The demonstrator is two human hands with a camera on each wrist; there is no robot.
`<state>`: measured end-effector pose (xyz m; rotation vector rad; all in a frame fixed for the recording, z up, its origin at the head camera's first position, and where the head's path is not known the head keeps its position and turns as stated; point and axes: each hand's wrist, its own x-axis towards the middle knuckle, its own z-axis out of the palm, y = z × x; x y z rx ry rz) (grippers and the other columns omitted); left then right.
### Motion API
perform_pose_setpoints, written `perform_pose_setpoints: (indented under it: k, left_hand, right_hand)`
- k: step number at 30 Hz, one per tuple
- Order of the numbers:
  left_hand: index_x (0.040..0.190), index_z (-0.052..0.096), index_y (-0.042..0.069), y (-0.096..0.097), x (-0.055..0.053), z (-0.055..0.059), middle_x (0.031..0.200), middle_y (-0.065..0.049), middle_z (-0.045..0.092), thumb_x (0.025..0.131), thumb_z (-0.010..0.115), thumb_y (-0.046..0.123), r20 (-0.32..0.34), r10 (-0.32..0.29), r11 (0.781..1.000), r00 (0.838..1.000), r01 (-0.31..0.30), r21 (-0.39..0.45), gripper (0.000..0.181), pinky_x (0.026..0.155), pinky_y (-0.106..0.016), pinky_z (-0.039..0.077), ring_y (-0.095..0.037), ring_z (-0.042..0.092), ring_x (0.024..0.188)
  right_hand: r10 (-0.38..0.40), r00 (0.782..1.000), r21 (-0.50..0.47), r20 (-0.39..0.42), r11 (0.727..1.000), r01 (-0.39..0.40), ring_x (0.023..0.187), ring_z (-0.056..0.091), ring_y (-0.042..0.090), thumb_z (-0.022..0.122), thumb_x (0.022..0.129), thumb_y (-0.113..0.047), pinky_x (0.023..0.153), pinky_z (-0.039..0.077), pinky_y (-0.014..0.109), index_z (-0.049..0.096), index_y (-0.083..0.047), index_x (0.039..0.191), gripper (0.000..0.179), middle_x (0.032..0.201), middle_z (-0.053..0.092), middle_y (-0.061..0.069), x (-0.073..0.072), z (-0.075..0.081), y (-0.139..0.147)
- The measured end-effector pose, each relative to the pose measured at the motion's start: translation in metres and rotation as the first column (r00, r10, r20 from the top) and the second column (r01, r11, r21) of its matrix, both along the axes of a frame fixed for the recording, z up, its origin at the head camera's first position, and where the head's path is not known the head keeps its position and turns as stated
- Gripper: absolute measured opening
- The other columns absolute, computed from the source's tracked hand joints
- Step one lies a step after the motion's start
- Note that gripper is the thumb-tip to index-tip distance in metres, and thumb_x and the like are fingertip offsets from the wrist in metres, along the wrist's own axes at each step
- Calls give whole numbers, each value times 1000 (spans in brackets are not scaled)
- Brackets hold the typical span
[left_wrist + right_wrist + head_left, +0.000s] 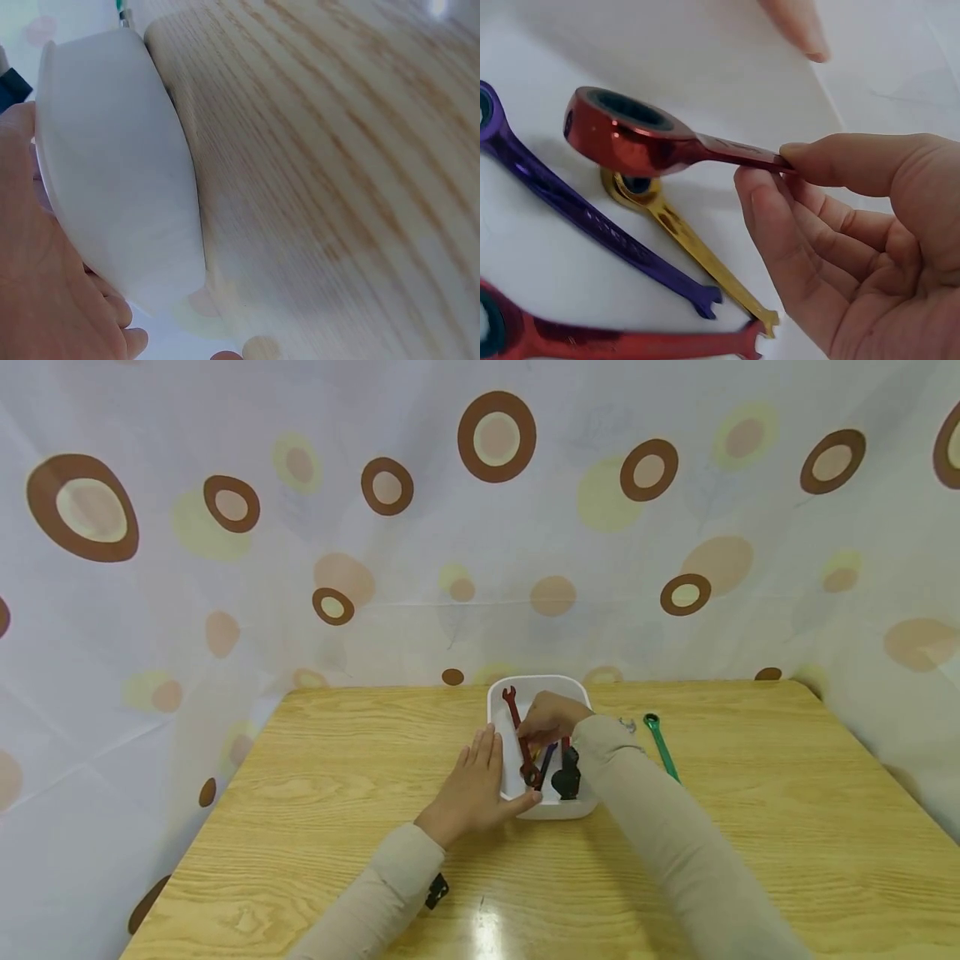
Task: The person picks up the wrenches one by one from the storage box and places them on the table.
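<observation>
Your right hand [551, 717] pinched a red ratcheting combination wrench [607, 142] by its shank, thumb on one side and fingers on the other, inside a white plastic bin [553, 811]. The wrench's ring end was tipped toward the near edge of the tabletop [360, 752], its open end toward the far edge. Your left hand [472, 787] lay with nearly straight fingers along the bin's left wall, the thumb set apart and over the near rim, which seemed to steady it.

Below the pinched wrench, a gold wrench [697, 255], a purple wrench [607, 217] and a second red wrench [637, 343] lay in the bin. You had the raised ring over the gold one's ring; whether the two touched could not be told.

The bin stood by the far edge, about midway between the far corners. Beyond your right sleeve [667, 835], toward the far right corner, lay a green wrench [662, 747] and the end of a silver wrench [628, 724].

The step in hand looked like placing or picking out that one wrench; the frames did not settle which. Either way, your next move called for a firm pinch, a ring end clear of the gold wrench, and a steadied bin.
</observation>
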<state>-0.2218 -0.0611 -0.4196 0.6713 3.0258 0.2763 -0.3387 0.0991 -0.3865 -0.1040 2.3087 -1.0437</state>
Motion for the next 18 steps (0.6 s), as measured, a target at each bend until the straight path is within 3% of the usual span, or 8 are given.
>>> perform_pose_setpoints:
  k: [4, 18]
  left_hand:
    - [145, 7, -2, -1, -1, 0, 154, -17, -1, 78, 24, 80, 5, 4, 1000, 1000, -4, -12, 108, 114, -42, 15, -29, 3, 142]
    - [146, 6, 0, 1, -1, -1, 154, -15, -2, 78, 25, 80, 8, 19, 1000, 1000, -19, -7, 107, 115, -41, 14, -28, 2, 142]
  right_hand:
    - [9, 1000, -48, -12, 999, -10, 52, 56, 9, 64, 81, -8, 60, 53, 24, 65, 4, 76, 13, 59, 59, 3, 2, 8, 10]
    - [-15, 1000, -144, -26, 989, 11, 60, 60, 8, 61, 86, -11, 65, 54, 24, 63, 8, 97, 21, 68, 62, 2, 12, 43, 53]
